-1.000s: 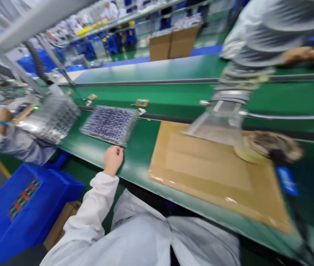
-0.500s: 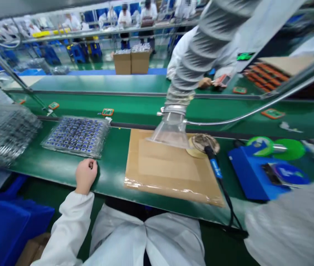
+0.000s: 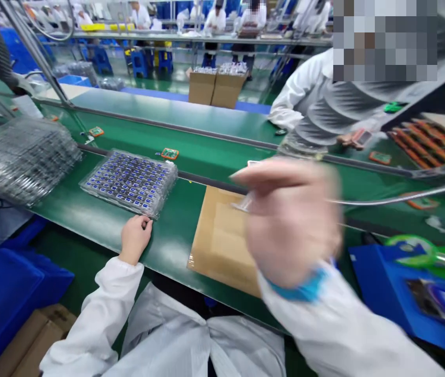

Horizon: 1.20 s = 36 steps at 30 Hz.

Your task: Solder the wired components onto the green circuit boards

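Note:
My left hand (image 3: pixel 136 240) rests at the front edge of the green bench, its fingers curled closed with nothing visible in them. Just beyond it lies a clear plastic tray (image 3: pixel 130 180) filled with rows of small blue-and-silver parts. My right hand (image 3: pixel 293 220), with a blue band at the wrist, hangs raised over the flat cardboard sheet (image 3: pixel 222 235). Motion blurs its fingers, so I cannot tell whether it holds anything. It hides much of the cardboard and the fume hood's end. The soldering iron seen earlier is hidden behind this hand and sleeve.
Stacked clear trays (image 3: pixel 22 162) stand at the left. On the right is a blue stand (image 3: pixel 379 293) with green reels. An orange-edged circuit board (image 3: pixel 170 153) lies on the green strip beyond the bench. A grey extraction hose (image 3: pixel 316 118) slants down, with a co-worker's sleeve (image 3: pixel 299 91) behind.
My right arm has swung in from the right, bringing the hand over the cardboard. The view has turned so things sit further right. My left hand stays closed by the tray.

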Tool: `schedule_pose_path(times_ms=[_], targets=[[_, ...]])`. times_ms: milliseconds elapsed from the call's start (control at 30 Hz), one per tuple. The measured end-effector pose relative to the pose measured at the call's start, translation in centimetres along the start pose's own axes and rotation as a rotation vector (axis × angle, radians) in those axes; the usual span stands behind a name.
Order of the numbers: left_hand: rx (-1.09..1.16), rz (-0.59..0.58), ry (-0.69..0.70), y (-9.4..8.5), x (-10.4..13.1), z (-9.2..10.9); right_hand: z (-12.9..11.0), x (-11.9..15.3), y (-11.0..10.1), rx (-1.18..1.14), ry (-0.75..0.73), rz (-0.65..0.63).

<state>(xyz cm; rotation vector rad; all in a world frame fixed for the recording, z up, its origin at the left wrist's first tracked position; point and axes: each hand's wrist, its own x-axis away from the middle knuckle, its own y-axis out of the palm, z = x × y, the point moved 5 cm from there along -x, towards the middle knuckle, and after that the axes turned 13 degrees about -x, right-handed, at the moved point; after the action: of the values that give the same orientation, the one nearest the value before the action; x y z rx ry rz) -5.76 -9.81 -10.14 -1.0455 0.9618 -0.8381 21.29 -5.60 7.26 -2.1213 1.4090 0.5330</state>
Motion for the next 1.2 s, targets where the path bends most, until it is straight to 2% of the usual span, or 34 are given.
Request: schedule_pose_path(times_ms=[33, 133, 200, 267, 333, 467, 600, 733, 900, 1100, 1200], targets=[[-0.007, -0.019, -0.009, 0.1, 0.0, 0.0, 1.4, -0.7, 1.9, -0.004, -0.002, -0.027], [-0.056, -0.062, -0.019, 0.1, -0.2, 0.3, 6.6, -1.7, 8.9, 0.152, -0.054, -0.312], [-0.099, -0.088, 0.000, 0.1, -0.2, 0.7, 9.8, -1.4, 12.7, 0.308, -0.068, -0.515], [-0.134, -0.118, 0.021, 0.2, -0.3, 1.0, 12.0, -0.7, 15.0, 0.434, -0.095, -0.588], [-0.151, -0.138, 0.034, 0.3, -0.3, 1.2, 13.2, 0.0, 16.2, 0.521, -0.120, -0.606], [-0.113, -0.143, 0.055, 0.6, -0.3, 1.3, 14.2, 0.9, 17.4, 0.591, -0.189, -0.596], [-0.043, -0.094, 0.064, 0.8, -0.1, 0.9, 14.7, 0.9, 18.2, 0.598, -0.289, -0.628], [0.031, -0.060, 0.045, 0.9, 0.1, 0.5, 14.6, 0.3, 18.3, 0.577, -0.385, -0.673], [0.073, -0.076, 0.034, 0.7, 0.6, 0.2, 14.1, -0.5, 18.1, 0.556, -0.489, -0.718], [0.023, -0.085, 0.025, 0.6, 0.6, 0.1, 13.8, -1.2, 18.0, 0.534, -0.494, -0.768], [-0.033, -0.083, -0.003, 0.3, 0.2, -0.9, 13.8, -1.4, 17.9, 0.556, -0.482, -0.789]])
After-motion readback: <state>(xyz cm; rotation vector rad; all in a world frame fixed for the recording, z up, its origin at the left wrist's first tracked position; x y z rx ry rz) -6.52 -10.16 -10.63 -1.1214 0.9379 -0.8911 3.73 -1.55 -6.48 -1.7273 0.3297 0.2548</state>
